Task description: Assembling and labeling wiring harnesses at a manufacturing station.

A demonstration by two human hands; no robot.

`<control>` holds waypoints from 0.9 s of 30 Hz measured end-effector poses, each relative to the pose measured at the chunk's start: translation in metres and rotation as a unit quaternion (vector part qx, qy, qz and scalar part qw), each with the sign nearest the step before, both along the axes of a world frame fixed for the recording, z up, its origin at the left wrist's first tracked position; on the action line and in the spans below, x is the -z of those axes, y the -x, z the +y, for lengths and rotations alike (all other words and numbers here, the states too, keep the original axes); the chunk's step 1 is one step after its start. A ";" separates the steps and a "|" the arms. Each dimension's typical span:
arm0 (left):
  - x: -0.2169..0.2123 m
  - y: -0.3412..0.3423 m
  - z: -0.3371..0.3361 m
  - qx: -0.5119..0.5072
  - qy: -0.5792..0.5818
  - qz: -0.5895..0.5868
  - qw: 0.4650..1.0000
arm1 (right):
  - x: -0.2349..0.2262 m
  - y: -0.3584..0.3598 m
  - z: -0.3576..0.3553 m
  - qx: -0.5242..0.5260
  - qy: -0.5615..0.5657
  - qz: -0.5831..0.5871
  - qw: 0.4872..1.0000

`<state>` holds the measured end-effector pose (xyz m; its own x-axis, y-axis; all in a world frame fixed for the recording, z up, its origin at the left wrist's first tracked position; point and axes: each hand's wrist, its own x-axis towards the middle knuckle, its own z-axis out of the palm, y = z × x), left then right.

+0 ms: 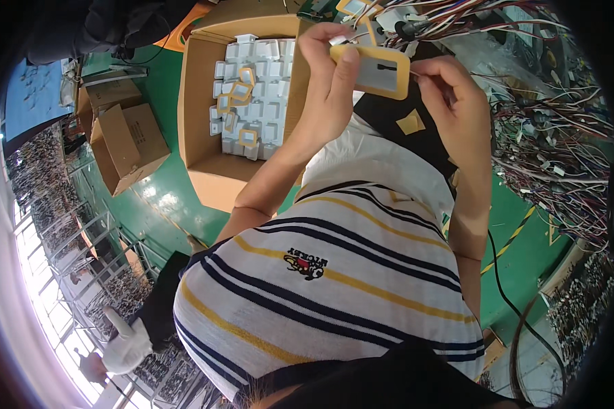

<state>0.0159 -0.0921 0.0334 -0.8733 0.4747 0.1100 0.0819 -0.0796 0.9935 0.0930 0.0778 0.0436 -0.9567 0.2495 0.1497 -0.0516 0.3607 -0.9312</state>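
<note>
One green floor (515, 262) spreads beneath the scene I follow from my remote post, with the wearer's striped shirt (361, 252) filling the centre of my head view. At right, a tangle of coloured wires (552, 146) runs up toward the top edge. At upper left stands an open carton (215, 187) of white parts (252, 109), several smaller yellow-edged frames (249, 138) lying on top; a second carton (129, 140) sits farther left. Above the lap, my left hand (331, 78) is closed on the left end of a yellow-bordered panel (370, 71), thumb pressed on its near face, fingers behind. My right hand (456, 92) is at the panel's right edge, thumb and forefinger drawn nearly together; I cannot tell whether they pinch the rim or something thin beside it. The panel is raised between the two hands, well to the right of the carton, its pale window carrying a small dark mark. Just below it, a yellow piece (411, 123) lies on a dark surface (382, 111).
</note>
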 end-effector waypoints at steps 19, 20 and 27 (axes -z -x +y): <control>-0.003 0.004 0.018 0.122 0.168 0.237 0.949 | -0.035 -0.002 -0.006 -0.050 -0.220 0.138 0.964; -0.005 -0.001 0.019 0.116 0.121 0.245 0.955 | -0.034 -0.005 -0.011 -0.097 -0.218 0.141 0.961; -0.037 0.005 -0.002 0.110 0.178 0.254 0.944 | -0.034 -0.056 0.048 0.002 -0.424 -0.058 0.904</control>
<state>0.0112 -0.0938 0.0705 -0.6266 0.7241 0.2882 0.5758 0.1810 0.7973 0.1493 0.1260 0.0772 -0.9775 0.0959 0.1881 0.0316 0.9473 -0.3189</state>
